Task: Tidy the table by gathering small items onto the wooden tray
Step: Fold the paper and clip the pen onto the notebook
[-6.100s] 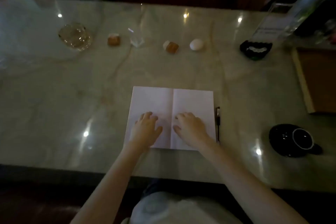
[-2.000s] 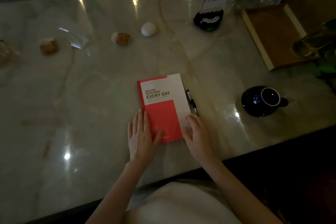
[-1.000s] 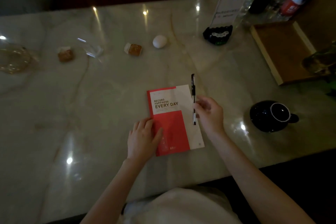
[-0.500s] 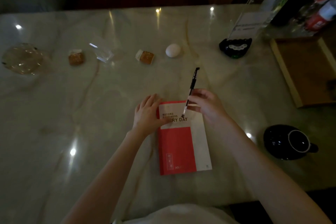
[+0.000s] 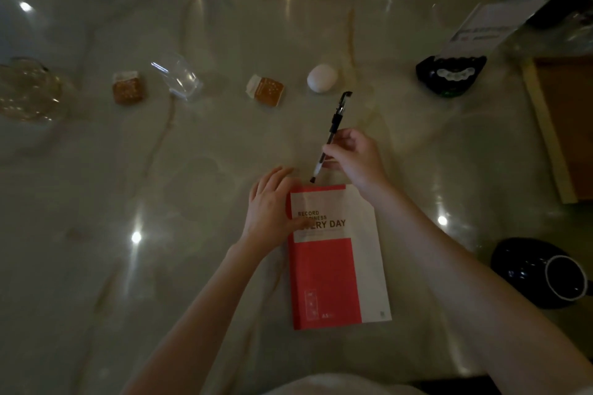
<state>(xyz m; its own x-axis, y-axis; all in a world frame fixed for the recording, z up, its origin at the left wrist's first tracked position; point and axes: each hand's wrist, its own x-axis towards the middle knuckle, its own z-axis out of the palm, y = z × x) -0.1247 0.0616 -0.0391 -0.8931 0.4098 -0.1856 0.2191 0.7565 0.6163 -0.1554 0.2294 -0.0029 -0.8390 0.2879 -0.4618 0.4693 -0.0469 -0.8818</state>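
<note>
A closed red and white notebook [image 5: 337, 266] lies on the marble table [image 5: 224, 170]. My left hand [image 5: 272, 205] rests flat on its top left corner, fingers apart. Just beyond the notebook's far edge my right hand [image 5: 356, 157] holds a black pen [image 5: 333, 128] tilted, tip down, cap pointing away. Along the far side lie two orange wrapped snacks [image 5: 128, 88] [image 5: 266, 90], a clear plastic wrapper [image 5: 176, 75] and a white egg-shaped item [image 5: 322, 77]. The wooden tray [image 5: 545, 128] sits at the right edge, partly cut off.
A glass dish [image 5: 27, 90] stands at the far left. A black holder with a card [image 5: 451, 74] is at the far right beside the tray. A black cup on a saucer [image 5: 545, 272] sits near the right front edge. Bottles stand at the top right corner.
The open notebook was shut. My right hand picked up the pen from beside it and lifted it toward the notebook's far edge; my left hand moved up to the top left corner.
</note>
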